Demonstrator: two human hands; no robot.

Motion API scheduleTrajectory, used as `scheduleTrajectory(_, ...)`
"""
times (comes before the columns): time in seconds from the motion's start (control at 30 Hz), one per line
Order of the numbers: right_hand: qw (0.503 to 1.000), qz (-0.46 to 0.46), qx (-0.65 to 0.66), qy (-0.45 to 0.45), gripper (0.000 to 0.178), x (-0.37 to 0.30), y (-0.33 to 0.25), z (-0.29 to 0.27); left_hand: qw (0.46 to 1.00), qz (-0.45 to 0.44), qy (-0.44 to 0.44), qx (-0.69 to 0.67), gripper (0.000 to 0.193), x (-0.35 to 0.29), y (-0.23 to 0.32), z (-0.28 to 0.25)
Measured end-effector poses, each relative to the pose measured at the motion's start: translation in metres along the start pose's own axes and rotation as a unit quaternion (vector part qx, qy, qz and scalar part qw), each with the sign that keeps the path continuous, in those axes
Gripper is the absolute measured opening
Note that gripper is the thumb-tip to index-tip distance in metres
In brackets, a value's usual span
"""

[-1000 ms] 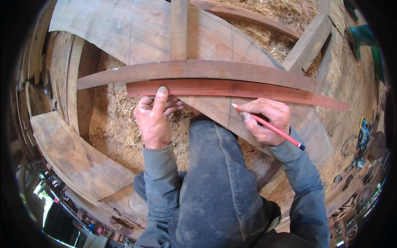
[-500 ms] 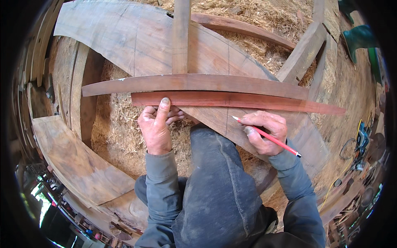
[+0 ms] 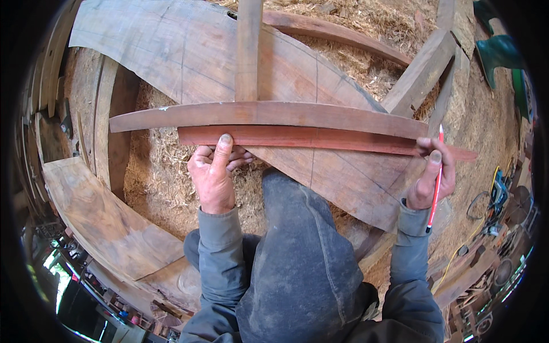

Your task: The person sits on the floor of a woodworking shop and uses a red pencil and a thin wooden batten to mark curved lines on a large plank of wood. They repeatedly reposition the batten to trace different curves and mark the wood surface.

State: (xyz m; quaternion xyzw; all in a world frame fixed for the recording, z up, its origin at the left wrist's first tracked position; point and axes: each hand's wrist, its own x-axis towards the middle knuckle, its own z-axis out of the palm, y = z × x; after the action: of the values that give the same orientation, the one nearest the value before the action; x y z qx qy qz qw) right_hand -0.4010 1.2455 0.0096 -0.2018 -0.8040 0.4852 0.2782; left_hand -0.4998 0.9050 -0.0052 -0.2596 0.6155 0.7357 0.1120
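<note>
A reddish curved wooden strip [image 3: 274, 137] lies across a wide board [image 3: 320, 166] marked with pencil lines. My left hand [image 3: 214, 171] grips the strip near its left end, thumb on top and fingers beneath. A longer, browner curved wooden piece [image 3: 257, 112] lies along the strip's far edge. At the right end of both pieces is my right hand [image 3: 432, 177], its fingertips touching the reddish strip. It holds a red pencil [image 3: 436, 194] tucked between thumb and fingers, with the white tip pointing away from me.
An upright-looking timber [image 3: 248, 51] meets the brown piece's far edge. Beyond lie a reddish beam [image 3: 337, 37] and wood shavings [image 3: 366, 17]. A thick timber [image 3: 420, 71] is at far right, a curved plank [image 3: 108, 223] at near left, a blue power tool [image 3: 498, 191] at right.
My right hand has moved right, from beside the board's pencil line to the strip's right end, and the pencil has turned to point away. My left hand keeps its hold.
</note>
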Motion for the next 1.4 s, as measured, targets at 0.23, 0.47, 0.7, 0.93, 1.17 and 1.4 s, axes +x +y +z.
scheduleTrajectory(0.23, 0.97, 0.088, 0.172, -0.147, 0.078, -0.018, -0.005, 0.003, 1.0, -0.012, -0.014, 0.013, 0.03, 0.0, 0.001, -0.003)
scheduleTrajectory(0.47, 0.924, -0.016, 0.046, -0.379, 0.02, -0.051, -0.037, 0.036, 1.0, -0.009, -0.018, 0.012, 0.03, 0.001, 0.001, -0.004)
scheduleTrajectory(0.7, 0.922, -0.108, 0.03, -0.372, 0.018, -0.056, -0.036, 0.06, 1.0, -0.012, -0.018, 0.013, 0.03, 0.001, 0.003, -0.003)
scheduleTrajectory(0.93, 0.922, -0.121, 0.038, -0.365, 0.019, -0.057, -0.034, 0.063, 1.0, -0.002, -0.019, 0.007, 0.031, 0.002, -0.002, -0.005)
scheduleTrajectory(1.17, 0.901, -0.112, 0.06, -0.415, 0.019, -0.051, -0.033, 0.055, 1.0, 0.001, -0.016, 0.019, 0.033, 0.002, -0.001, -0.003)
scheduleTrajectory(1.4, 0.948, -0.172, -0.035, -0.267, 0.025, 0.004, -0.044, 0.027, 1.0, -0.02, 0.004, 0.012, 0.037, 0.0, -0.002, -0.003)
